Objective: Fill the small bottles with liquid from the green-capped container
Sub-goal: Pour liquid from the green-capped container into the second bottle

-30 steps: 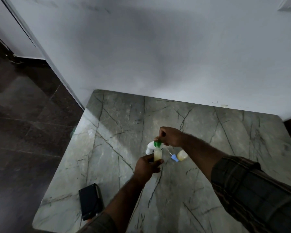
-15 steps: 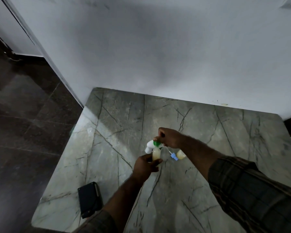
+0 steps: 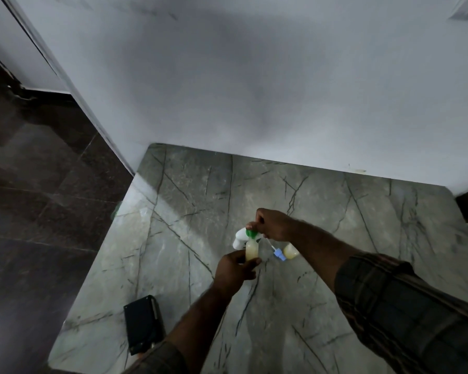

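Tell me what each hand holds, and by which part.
The left hand grips the small bottle round its lower body. The right hand holds the green-capped container near its cap end.

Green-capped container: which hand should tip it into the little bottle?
Right, probably. The right hand grips the green-capped container just above the little bottle, while the left hand holds that bottle upright.

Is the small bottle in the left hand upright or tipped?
Upright: the small bottle stands vertically in the left hand, green cap above.

Marble table point(image 3: 335, 279), black case point(image 3: 143, 325), small bottle point(image 3: 291, 251)
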Demonstrator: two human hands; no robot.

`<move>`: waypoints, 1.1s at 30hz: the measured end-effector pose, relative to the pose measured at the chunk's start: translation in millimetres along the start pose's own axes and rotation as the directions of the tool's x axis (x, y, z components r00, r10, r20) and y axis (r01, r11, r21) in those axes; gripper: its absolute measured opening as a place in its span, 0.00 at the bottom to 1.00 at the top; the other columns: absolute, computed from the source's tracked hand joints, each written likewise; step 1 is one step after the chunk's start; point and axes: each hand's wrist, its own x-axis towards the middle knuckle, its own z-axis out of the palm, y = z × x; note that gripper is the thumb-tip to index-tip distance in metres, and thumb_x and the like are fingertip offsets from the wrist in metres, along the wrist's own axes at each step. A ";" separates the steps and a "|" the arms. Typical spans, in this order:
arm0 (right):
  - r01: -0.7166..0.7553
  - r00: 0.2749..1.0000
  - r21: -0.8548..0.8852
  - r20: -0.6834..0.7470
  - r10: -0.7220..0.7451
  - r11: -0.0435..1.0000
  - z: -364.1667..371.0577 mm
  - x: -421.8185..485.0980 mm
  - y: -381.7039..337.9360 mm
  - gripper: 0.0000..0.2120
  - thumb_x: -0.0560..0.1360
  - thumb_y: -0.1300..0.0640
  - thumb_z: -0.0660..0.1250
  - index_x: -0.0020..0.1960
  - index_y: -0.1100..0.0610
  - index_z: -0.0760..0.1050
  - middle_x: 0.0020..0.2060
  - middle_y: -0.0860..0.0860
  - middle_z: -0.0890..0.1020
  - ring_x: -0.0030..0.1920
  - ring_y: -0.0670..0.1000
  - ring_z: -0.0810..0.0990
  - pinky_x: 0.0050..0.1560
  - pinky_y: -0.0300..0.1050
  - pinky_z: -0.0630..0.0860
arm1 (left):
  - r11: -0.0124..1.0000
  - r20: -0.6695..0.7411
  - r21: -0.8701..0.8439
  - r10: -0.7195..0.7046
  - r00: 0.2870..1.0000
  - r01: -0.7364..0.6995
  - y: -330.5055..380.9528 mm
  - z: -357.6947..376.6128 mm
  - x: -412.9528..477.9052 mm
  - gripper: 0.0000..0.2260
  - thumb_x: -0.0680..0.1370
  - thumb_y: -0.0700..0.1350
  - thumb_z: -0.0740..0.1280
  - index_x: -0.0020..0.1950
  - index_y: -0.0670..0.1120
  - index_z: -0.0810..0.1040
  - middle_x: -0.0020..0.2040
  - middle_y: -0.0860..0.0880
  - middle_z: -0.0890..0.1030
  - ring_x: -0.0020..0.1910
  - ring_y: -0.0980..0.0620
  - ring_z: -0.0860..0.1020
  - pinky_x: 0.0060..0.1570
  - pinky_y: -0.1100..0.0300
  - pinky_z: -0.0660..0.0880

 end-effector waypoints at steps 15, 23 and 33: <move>0.057 0.998 -0.042 0.039 -0.056 0.997 -14.9 3.9 -5.7 0.16 0.74 0.44 0.69 0.44 0.55 0.70 0.33 0.49 0.76 0.33 0.46 0.72 0.34 0.40 0.68 | 1.000 0.010 -0.015 0.013 1.000 -0.013 3.9 0.8 3.2 0.11 0.73 0.40 0.77 0.55 0.45 0.83 0.42 0.48 0.83 0.35 0.53 0.81 0.39 0.62 0.83; 0.072 0.997 -0.045 0.028 -0.071 0.996 -1.4 6.2 6.1 0.16 0.77 0.43 0.66 0.39 0.50 0.65 0.32 0.48 0.74 0.36 0.49 0.74 0.34 0.42 0.67 | 0.999 -0.015 0.032 0.002 1.000 -0.002 -2.7 1.1 8.3 0.17 0.73 0.40 0.77 0.61 0.38 0.82 0.43 0.47 0.83 0.36 0.53 0.81 0.38 0.62 0.82; 0.117 0.993 -0.011 0.005 -0.117 0.993 -4.3 3.2 4.0 0.14 0.77 0.47 0.67 0.41 0.55 0.67 0.33 0.50 0.74 0.35 0.49 0.73 0.34 0.42 0.68 | 0.999 0.006 0.043 0.005 1.000 -0.006 -2.8 2.1 11.7 0.15 0.73 0.42 0.77 0.58 0.41 0.83 0.44 0.47 0.83 0.37 0.53 0.82 0.40 0.62 0.83</move>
